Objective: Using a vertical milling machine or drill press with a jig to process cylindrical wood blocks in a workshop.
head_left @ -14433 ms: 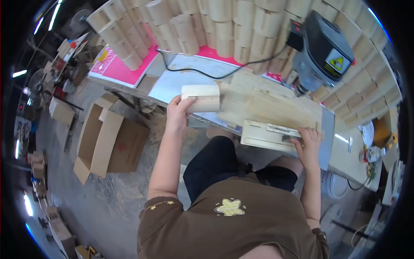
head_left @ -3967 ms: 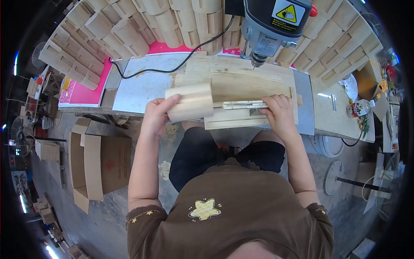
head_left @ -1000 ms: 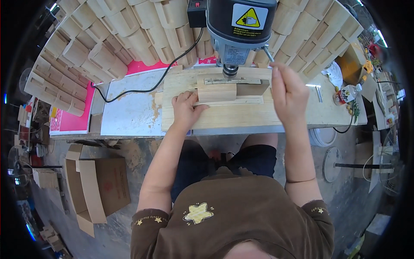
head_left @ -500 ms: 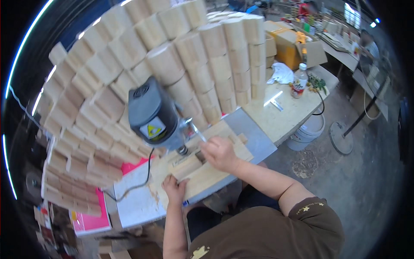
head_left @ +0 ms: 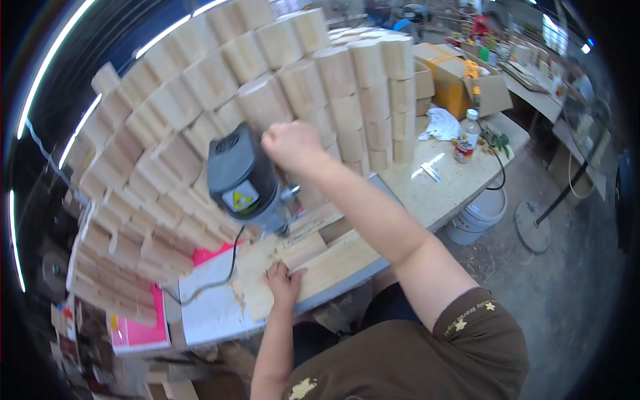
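A grey bench drill press stands over a pale wooden board, its chuck pointing down. My left hand rests at the front of the board, fingers bent over a wooden block below the chuck and holding it. My right hand is raised in a fist beside the motor housing, closed on the drill press lever, which the hand and arm mostly hide. The lever hub shows below the fist. Wood shavings lie on the board.
Tall stacks of curved wooden blocks wall in the back and left. A black cord crosses the white sheet. On the right are a bottle, a white cloth, a cardboard box and a bucket below the table edge.
My right hand has swung up and away from the board, with the lever, to beside the motor housing. My left hand stays at the block. The whole view has shifted slightly.
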`<state>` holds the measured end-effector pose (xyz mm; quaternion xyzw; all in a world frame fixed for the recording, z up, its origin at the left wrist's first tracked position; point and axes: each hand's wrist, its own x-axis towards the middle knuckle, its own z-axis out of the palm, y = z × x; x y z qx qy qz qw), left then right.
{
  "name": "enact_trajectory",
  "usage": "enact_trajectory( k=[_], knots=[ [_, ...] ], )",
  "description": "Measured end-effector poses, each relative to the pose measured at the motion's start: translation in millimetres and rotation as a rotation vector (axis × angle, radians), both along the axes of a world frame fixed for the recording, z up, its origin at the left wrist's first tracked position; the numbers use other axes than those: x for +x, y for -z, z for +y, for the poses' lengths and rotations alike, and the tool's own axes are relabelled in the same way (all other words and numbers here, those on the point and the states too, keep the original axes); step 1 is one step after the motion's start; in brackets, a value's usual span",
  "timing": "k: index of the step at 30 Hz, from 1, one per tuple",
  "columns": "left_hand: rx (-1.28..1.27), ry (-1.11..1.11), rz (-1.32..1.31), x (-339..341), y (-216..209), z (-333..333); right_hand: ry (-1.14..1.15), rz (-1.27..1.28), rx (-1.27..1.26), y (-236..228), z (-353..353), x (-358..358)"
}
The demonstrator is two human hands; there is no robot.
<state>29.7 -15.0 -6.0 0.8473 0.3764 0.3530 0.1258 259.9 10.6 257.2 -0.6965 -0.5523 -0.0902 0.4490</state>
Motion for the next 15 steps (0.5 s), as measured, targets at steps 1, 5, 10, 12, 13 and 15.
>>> enact_trajectory(
  k=[1,5,10,12,13,15],
  knots=[
    [0.022,-0.019,0.020,-0.2,2.8,0.2,0.001,-0.003,0.000,-0.7,-3.2,-1.1],
    [0.028,-0.014,0.020,6.8,-3.7,2.3,0.003,-0.103,0.039,-7.0,-25.8,3.8],
    [-0.004,-0.069,0.031,6.2,-8.7,-0.7,-0.098,-0.102,0.063,12.0,-75.6,-17.5],
    [-0.002,-0.084,0.006,5.8,-8.5,-2.6,-0.144,-0.105,0.092,30.0,-93.7,-23.7],
    [0.021,-0.068,-0.020,7.8,-9.6,-3.6,-0.151,-0.103,0.082,38.9,-103.8,-25.1],
    [0.013,-0.081,-0.018,6.5,-7.5,-5.8,-0.236,-0.015,0.146,65.0,-115.3,-30.9]
  ],
)
